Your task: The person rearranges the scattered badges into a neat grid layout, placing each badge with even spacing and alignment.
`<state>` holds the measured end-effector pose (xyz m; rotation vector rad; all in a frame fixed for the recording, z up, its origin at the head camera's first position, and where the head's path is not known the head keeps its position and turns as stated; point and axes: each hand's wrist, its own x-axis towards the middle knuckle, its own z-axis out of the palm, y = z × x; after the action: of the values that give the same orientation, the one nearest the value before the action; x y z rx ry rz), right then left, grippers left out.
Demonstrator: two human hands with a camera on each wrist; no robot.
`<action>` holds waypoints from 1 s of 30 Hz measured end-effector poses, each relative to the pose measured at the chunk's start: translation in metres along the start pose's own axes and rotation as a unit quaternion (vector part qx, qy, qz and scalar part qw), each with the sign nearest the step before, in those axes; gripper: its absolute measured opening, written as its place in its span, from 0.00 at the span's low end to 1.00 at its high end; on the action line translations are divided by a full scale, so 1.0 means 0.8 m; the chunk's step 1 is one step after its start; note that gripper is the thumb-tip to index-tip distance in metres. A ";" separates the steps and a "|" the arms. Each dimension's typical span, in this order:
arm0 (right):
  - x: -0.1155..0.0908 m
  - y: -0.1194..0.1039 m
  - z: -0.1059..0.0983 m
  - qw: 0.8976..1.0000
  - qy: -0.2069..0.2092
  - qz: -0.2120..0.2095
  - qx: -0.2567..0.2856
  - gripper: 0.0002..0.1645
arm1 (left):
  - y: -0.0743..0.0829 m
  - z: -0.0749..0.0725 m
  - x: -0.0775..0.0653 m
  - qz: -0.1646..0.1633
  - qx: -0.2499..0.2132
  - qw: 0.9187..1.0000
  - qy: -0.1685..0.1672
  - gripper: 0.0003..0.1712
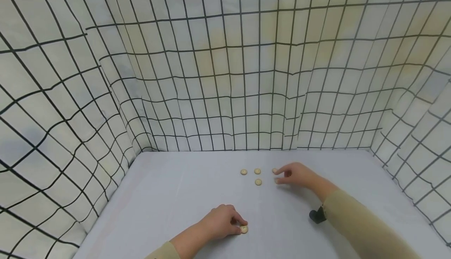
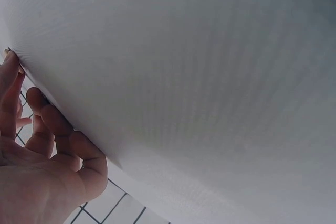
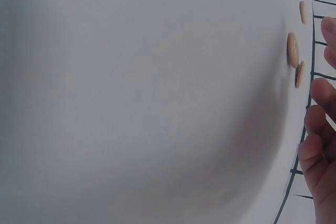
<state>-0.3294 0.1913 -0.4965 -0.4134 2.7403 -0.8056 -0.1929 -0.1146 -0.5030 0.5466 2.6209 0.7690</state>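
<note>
My left hand (image 1: 223, 222) is low over the white table and pinches a small round tan disc (image 1: 244, 229) between thumb and index finger. In the left wrist view that hand (image 2: 47, 150) has its other fingers curled against the tabletop. Farther back, my right hand (image 1: 296, 175) has thumb and index finger spread apart, beside one disc (image 1: 275, 171) and another disc (image 1: 276, 181) partly covered by the thumb. The right wrist view shows a thick disc (image 3: 293, 50) with a faint mark and a second disc (image 3: 300, 74), both apart from the fingers.
Left of the right hand lie three more discs: a left one (image 1: 244, 171), a middle one (image 1: 257, 171) and a nearer one (image 1: 258, 182). A white wall (image 1: 218, 63) with a black grid encloses the table (image 1: 158, 188). A dark wrist device (image 1: 318, 214) hangs under the right sleeve.
</note>
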 end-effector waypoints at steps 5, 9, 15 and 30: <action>0.002 0.002 0.002 1.000 -0.001 0.005 0.005 0.23 | 0.000 0.000 0.000 -0.002 0.000 1.000 0.000 0.11; 0.003 0.005 0.003 1.000 -0.012 0.013 0.008 0.20 | -0.001 0.000 0.000 0.000 0.004 1.000 -0.001 0.11; 0.004 0.010 0.007 1.000 -0.021 0.011 0.013 0.18 | -0.002 0.001 -0.001 0.004 0.005 1.000 0.000 0.11; 0.005 0.008 0.010 1.000 -0.020 0.023 -0.002 0.18 | 0.001 -0.001 -0.001 -0.007 -0.009 1.000 -0.003 0.11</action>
<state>-0.3319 0.1916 -0.5070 -0.3629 2.7048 -0.7733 -0.1922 -0.1150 -0.5016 0.5246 2.6075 0.7841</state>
